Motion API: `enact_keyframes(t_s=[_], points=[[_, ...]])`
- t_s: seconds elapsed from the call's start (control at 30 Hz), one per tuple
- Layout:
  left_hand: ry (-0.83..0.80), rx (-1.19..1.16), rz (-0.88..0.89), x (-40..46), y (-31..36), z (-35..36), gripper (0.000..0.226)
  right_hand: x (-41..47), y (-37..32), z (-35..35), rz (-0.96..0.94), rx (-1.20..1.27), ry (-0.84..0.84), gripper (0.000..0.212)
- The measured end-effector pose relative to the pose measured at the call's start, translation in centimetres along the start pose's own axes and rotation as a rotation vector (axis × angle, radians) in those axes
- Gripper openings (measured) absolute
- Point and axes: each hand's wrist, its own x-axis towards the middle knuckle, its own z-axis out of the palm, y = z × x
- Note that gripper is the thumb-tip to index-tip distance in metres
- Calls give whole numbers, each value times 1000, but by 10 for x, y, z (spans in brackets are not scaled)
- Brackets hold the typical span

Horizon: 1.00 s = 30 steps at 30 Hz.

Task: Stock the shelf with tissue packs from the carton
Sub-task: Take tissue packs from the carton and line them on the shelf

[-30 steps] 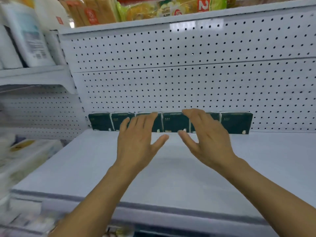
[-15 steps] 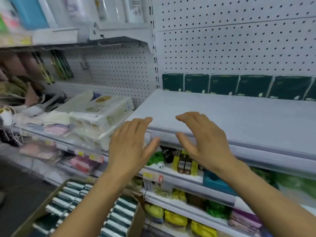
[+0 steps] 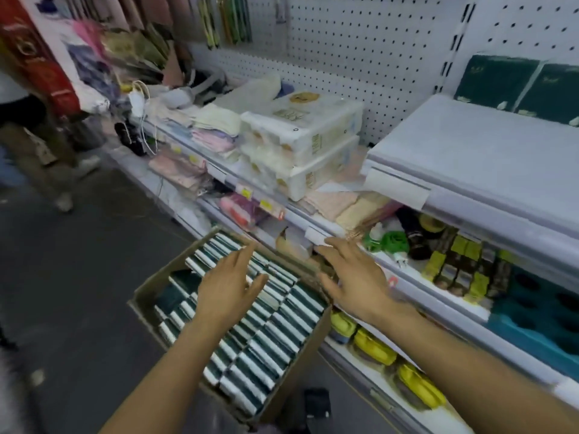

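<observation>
A brown carton [image 3: 291,377] stands on the floor against the shelving, packed with several rows of dark green and white tissue packs [image 3: 275,333]. My left hand [image 3: 228,292] hovers over the packs, fingers spread and empty. My right hand [image 3: 354,280] hangs above the carton's far right corner, also spread and holding nothing. Up at the right, a white shelf [image 3: 470,158] carries dark green tissue packs [image 3: 517,86] lined along its pegboard back.
White bundled paper packs [image 3: 300,142] and folded cloths sit on the shelf left of the white one. Lower shelves hold yellow pouches [image 3: 376,346] and small bottles. A person's legs [image 3: 40,158] stand on the dark floor at far left.
My view has swung down and left from the shelf to the carton. Both hands have dropped from shelf height to just over the carton, still empty and spread.
</observation>
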Motion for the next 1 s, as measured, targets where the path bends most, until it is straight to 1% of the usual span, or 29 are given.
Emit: enact_keyframes(t_s=[0.07, 0.17, 0.33, 0.43, 0.5, 0.57, 0.63, 0.7, 0.77, 0.83, 0.9, 1.0], points=[[-73, -24, -96, -7, -17, 16, 66, 6, 1, 20, -1, 2, -92, 45], [-177, -29, -186, -10, -38, 42, 61, 18, 0, 52, -4, -15, -216, 45], [-295, -76, -223, 10, -73, 97, 52, 45, 5, 128, 52, -3, -373, 38], [-326, -107, -184, 31, -87, 135, 52, 61, 10, 176, 112, 24, -408, 33], [-347, -102, -122, 44, -91, 160, 53, 71, 16, 203, 156, 17, -411, 29], [-357, -44, -21, 56, -91, 183, 57, 80, 23, 227, 173, 10, -413, 26], [-339, 26, 55, 67, -90, 203, 64, 88, 27, 247, 170, -9, -411, 28], [-322, 95, 93, 76, -91, 219, 70, 95, 28, 261, 162, -81, -419, 29], [-302, 173, 116, 81, -93, 232, 71, 99, 27, 271, 155, -175, -425, 31], [-263, 267, 137, 85, -95, 241, 66, 102, 26, 279, 163, -241, -457, 39], [-238, 341, 140, 88, -98, 245, 56, 106, 25, 288, 174, -293, -508, 45], [-228, 385, 133, 90, -99, 246, 46, 114, 23, 297, 228, -299, -538, 37]])
